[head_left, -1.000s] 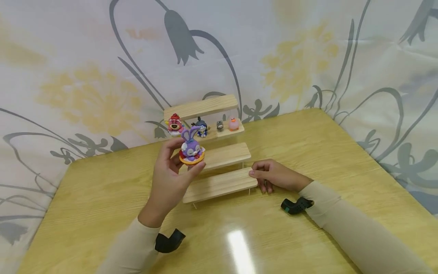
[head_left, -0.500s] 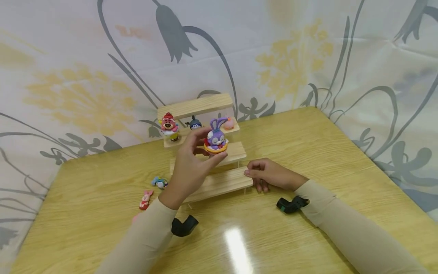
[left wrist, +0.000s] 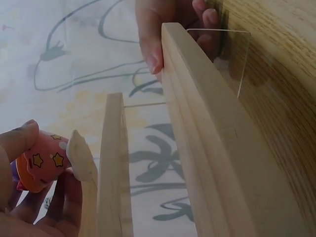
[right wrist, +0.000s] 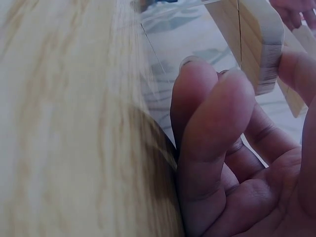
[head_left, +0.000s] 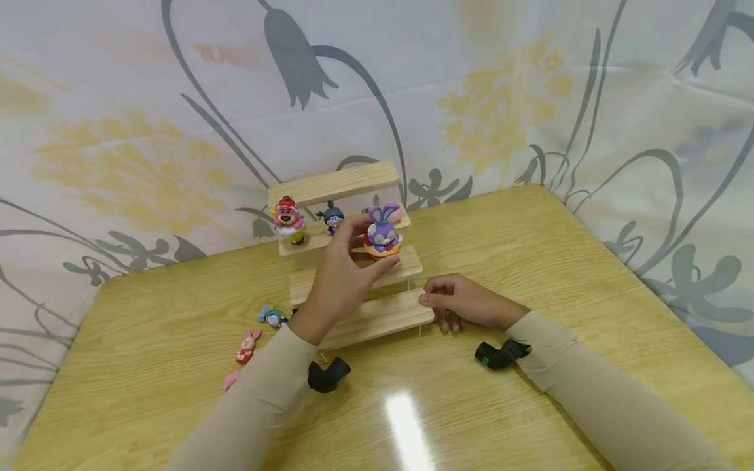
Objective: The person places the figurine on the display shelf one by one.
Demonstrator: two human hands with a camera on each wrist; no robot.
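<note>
My left hand (head_left: 347, 268) pinches a purple rabbit figurine (head_left: 383, 237) between thumb and fingers, in front of the upper boards of a stepped wooden display shelf (head_left: 377, 317). In the left wrist view the figurine's pink, star-patterned cup (left wrist: 49, 158) shows, with a white scalloped base close beside a board. My right hand (head_left: 468, 302) grips the right end of the lowest board, thumb on its face and fingers tucked beneath. A pink bear figurine (head_left: 288, 219) and a dark-capped figurine (head_left: 333, 216) stand on the second board from the top; a pink figurine there is partly hidden by the rabbit.
Left of the shelf, a blue figurine (head_left: 273, 316) and a pink piglet figurine (head_left: 247, 347) lie on the wooden table (head_left: 459, 412). Another pink piece (head_left: 230, 379) peeks out beside my left sleeve. A flower-printed cloth (head_left: 506, 78) hangs behind the table.
My left hand has carried the rabbit figurine rightward and slightly up along the shelf. Small figurines on the table at left have come into sight. The right hand keeps its grip on the board.
</note>
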